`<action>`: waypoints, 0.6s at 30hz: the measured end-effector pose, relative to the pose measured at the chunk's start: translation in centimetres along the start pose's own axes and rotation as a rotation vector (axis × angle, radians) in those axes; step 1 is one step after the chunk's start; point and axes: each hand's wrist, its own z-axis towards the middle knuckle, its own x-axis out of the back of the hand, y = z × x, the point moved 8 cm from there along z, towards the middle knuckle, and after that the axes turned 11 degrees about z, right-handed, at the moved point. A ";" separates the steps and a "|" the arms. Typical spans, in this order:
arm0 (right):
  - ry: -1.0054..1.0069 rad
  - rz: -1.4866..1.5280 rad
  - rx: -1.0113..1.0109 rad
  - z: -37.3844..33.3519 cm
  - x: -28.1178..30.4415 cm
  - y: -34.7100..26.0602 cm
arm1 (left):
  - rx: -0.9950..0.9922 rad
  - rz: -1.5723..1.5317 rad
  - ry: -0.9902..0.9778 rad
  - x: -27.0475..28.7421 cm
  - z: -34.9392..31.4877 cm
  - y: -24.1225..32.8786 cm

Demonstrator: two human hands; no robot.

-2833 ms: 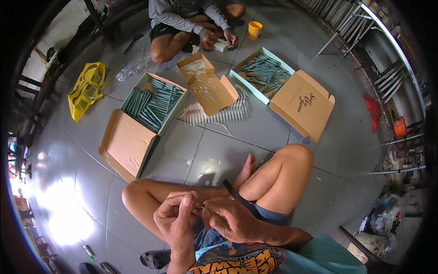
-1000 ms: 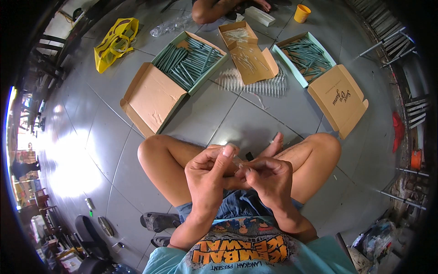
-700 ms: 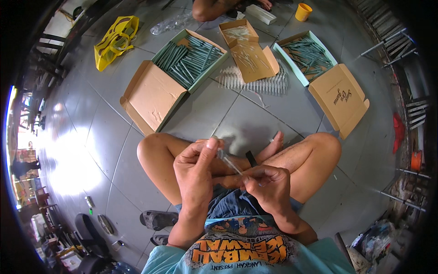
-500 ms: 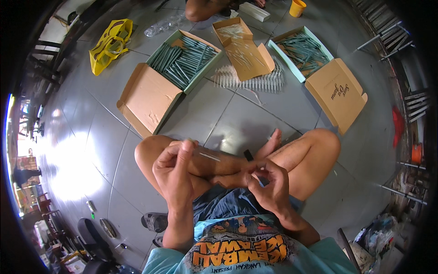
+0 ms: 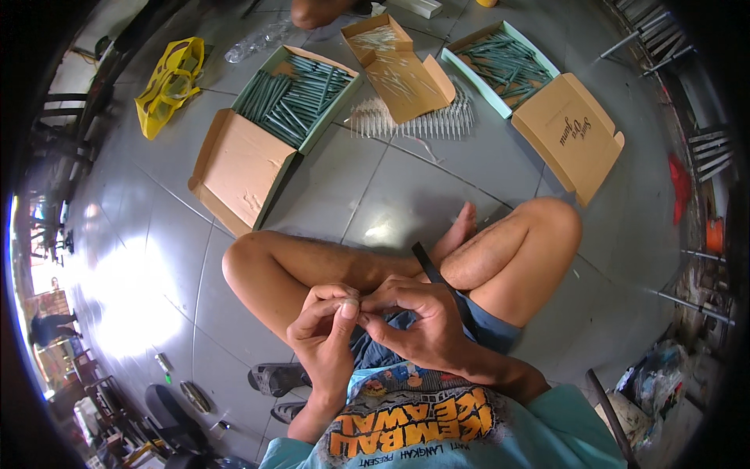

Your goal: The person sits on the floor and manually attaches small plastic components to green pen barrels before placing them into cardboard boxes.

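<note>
My left hand (image 5: 324, 332) and my right hand (image 5: 418, 320) meet over my lap, fingertips pinched together and touching. Whatever lies between them is hidden by the fingers. Beyond my crossed legs, a small cardboard box (image 5: 394, 43) with its flap laid open holds thin white sticks (image 5: 375, 37), and more of these sticks (image 5: 398, 78) are scattered on the flap. Beside and partly under that flap stands a row of small clear pieces with white stems (image 5: 414, 129). An open box (image 5: 332, 121) at the left is packed with dark green rods (image 5: 301, 98).
Another open box (image 5: 478, 87) with green rods lies at the right, its lid (image 5: 574, 137) folded toward me. A yellow bag (image 5: 168, 90) and clear plastic (image 5: 258, 41) are at the far left. Sandals (image 5: 277, 381) lie by my left side. Another person's knee (image 5: 316, 12) shows at the top.
My hands were apart, a thin white stick showing by the left fingers; now the fingertips are together and the stick is out of sight. The view has shifted slightly. The boxes look unchanged.
</note>
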 end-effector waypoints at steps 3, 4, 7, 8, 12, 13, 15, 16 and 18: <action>-0.017 -0.024 0.003 0.0 -0.3 0.0 | 0.063 0.041 0.020 0.0 -0.5 0.2; -0.014 -0.030 -0.006 0.0 -0.3 -0.2 | 0.034 0.064 0.040 0.2 -0.6 0.3; -0.013 -0.033 -0.028 -0.2 -0.4 -0.5 | -0.012 0.085 0.074 0.6 -0.9 0.2; -0.017 -0.024 -0.030 -0.3 -0.4 -0.4 | 0.001 0.063 0.067 0.7 -0.9 0.1; 0.020 0.074 -0.167 -1.5 0.3 1.7 | 0.089 0.005 0.056 0.7 -0.4 -0.4; 0.013 0.071 -0.175 -1.6 0.4 1.7 | 0.087 -0.005 0.044 0.7 -0.4 -0.5; 0.004 0.064 -0.192 -1.9 0.6 1.8 | 0.084 -0.025 0.017 0.7 -0.2 -0.7; 0.023 0.079 -0.206 -2.1 0.7 1.8 | 0.078 -0.041 0.037 1.1 0.0 -0.7; 0.060 0.109 -0.232 -2.6 0.9 1.9 | 0.064 -0.072 0.080 2.0 0.6 -0.6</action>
